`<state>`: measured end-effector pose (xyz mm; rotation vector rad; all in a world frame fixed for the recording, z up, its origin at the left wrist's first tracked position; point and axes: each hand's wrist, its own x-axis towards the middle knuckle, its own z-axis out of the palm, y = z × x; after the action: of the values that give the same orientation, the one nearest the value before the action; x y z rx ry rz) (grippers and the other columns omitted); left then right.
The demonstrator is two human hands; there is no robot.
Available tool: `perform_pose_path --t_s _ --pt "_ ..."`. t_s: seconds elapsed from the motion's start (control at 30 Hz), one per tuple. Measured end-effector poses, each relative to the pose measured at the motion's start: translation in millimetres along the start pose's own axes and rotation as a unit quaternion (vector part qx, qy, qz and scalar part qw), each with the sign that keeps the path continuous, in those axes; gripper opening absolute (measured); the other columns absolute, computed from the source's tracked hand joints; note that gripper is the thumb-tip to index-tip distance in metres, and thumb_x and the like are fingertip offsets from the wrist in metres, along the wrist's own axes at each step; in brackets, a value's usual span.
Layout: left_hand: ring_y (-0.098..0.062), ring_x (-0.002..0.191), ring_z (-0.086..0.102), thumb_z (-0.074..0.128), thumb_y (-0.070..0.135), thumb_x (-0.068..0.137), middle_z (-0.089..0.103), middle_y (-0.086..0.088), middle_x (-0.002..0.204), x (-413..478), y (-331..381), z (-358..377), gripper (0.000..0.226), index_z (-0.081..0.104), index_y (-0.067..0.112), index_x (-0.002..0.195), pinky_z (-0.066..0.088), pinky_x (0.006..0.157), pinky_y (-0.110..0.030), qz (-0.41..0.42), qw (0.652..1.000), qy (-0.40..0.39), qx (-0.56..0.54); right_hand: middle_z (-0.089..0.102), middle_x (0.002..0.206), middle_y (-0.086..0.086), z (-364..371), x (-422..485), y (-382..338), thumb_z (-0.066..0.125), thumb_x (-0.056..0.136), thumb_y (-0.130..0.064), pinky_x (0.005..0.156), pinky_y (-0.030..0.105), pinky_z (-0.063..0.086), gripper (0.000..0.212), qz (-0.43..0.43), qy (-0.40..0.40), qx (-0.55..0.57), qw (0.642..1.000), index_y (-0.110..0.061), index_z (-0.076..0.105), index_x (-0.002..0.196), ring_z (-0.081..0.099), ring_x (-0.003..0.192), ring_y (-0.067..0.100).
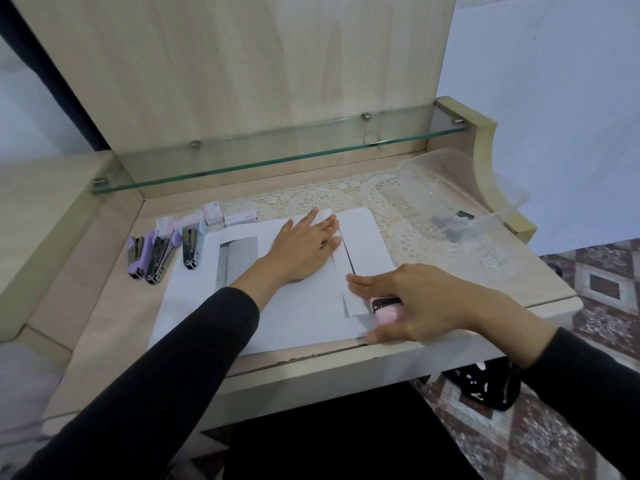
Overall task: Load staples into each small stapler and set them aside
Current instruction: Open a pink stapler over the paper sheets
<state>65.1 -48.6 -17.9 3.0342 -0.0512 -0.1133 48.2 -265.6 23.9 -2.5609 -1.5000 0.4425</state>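
Note:
My left hand [306, 245] lies flat with straight fingers on white paper strips [360, 244] in the middle of the desk. My right hand [415, 303] is near the front edge, its fingers curled round a small pink stapler [384, 308] at the lower end of a paper strip. Three small staplers lie opened at the left: two purple ones [136, 252] [159, 258] and a pale blue one [192, 245]. Behind them are several small pink staple boxes [213, 214].
A large white sheet [214, 306] covers the desk's front. A clear plastic tub [460, 199] with dark items inside stands at the back right on a lace mat [346, 195]. A glass shelf [277, 157] hangs over the back. A dark bag [485, 386] lies on the floor.

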Motion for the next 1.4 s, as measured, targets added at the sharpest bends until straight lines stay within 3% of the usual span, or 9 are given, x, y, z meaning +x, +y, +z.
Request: perform_pose_path --t_s 0.23,0.33,0.4,0.53,0.73,0.87,1.07,1.27,1.4 --pt "-0.014 0.141 -0.011 0.027 0.079 0.074 -0.007 0.006 0.155 -6.5 6.3 -1.7 0.1 -0.002 0.018 0.147 -0.001 0.115 -0.044 -0.016 0.999 -0.032 -0.005 0.026 0.137 -0.041 4.1 -20.3 0.8 0.061 0.07 -0.065 0.096 0.02 0.036 0.075 0.005 -0.033 0.054 0.998 -0.037 0.039 0.136 0.044 0.118 -0.008" --pt "-0.016 0.141 -0.014 0.031 0.086 0.059 -0.014 0.001 0.154 -6.3 4.4 -2.2 0.12 -0.008 0.014 0.146 -0.003 0.115 -0.041 -0.039 0.998 -0.05 -0.027 0.05 0.118 -0.04 -3.5 -20.0 1.1 0.068 0.066 -0.061 0.09 0.018 0.04 0.066 0.025 -0.04 0.115 0.992 -0.035 0.052 0.125 0.05 0.102 -0.013" --pt "-0.017 0.142 -0.007 0.04 0.082 0.064 -0.006 0.001 0.155 -4.2 2.7 -3.4 0.114 0.0 0.014 0.147 0.001 0.115 -0.04 -0.041 0.998 -0.037 -0.033 0.064 0.079 -0.02 -12.7 -16.1 2.2 0.07 0.066 -0.057 0.07 0.017 0.041 0.059 0.03 -0.009 0.148 0.988 -0.023 0.062 0.113 0.054 0.073 -0.008" --pt "-0.02 0.135 0.023 0.049 0.064 0.079 0.03 0.002 0.149 5.6 -8.4 -5.8 0.073 0.038 0.02 0.137 0.02 0.111 -0.039 -0.053 0.991 0.067 -0.107 0.064 0.097 -0.004 -28.6 0.4 14.0 0.078 0.059 -0.047 0.066 0.022 0.048 0.046 0.067 0.093 0.269 0.956 -0.022 0.063 0.095 0.059 0.078 0.01" --pt "-0.017 0.12 0.039 0.062 0.053 0.078 0.05 0.004 0.128 20.3 -10.1 1.5 0.052 0.052 0.021 0.117 0.029 0.101 -0.036 -0.09 0.968 0.154 -0.174 0.056 0.057 -0.002 -30.2 24.1 37.9 0.078 0.067 -0.028 0.034 0.015 0.03 0.035 0.126 0.121 0.381 0.908 -0.005 0.055 0.08 0.042 0.038 0.011" --pt "-0.014 0.111 0.038 0.077 0.048 0.063 0.049 0.007 0.115 27.6 -10.3 -0.7 0.069 0.047 0.022 0.119 0.033 0.094 -0.036 -0.112 0.946 0.206 -0.222 0.063 0.058 0.006 -25.1 35.1 51.0 0.074 0.068 -0.038 0.052 0.025 0.042 0.024 0.139 0.117 0.383 0.906 -0.014 0.07 0.074 0.053 0.053 0.019" --pt "-0.017 0.109 0.041 0.08 0.026 0.068 0.052 -0.002 0.113 33.2 -13.5 -3.4 0.051 0.058 0.014 0.112 0.031 0.09 -0.026 -0.072 0.935 0.21 -0.277 0.049 0.036 -0.016 -36.1 53.6 53.0 0.047 0.09 -0.044 0.036 0.015 0.03 0.042 0.139 0.117 0.375 0.909 -0.012 0.052 0.063 0.038 0.033 0.003" --pt "-0.007 0.097 0.058 0.061 0.007 0.086 0.068 0.001 0.104 24.9 -10.3 -2.8 0.017 0.07 0.013 0.099 0.039 0.088 -0.008 -0.031 0.885 0.237 -0.4 0.059 0.08 -0.007 -41.1 66.7 62.8 0.042 0.093 -0.041 0.051 0.014 0.038 0.025 0.09 0.095 0.305 0.943 -0.024 0.059 0.093 0.048 0.052 -0.001" --pt "-0.011 0.09 0.059 0.058 0.003 0.087 0.069 -0.01 0.102 25.9 -7.3 -6.3 0.026 0.067 0.012 0.109 0.044 0.088 -0.022 -0.022 0.881 0.251 -0.4 0.06 0.087 -0.004 -37.4 76.1 65.9 0.063 0.083 -0.034 0.062 0.019 0.036 0.024 0.07 0.141 0.272 0.949 -0.027 0.052 0.103 0.049 0.065 0.003"
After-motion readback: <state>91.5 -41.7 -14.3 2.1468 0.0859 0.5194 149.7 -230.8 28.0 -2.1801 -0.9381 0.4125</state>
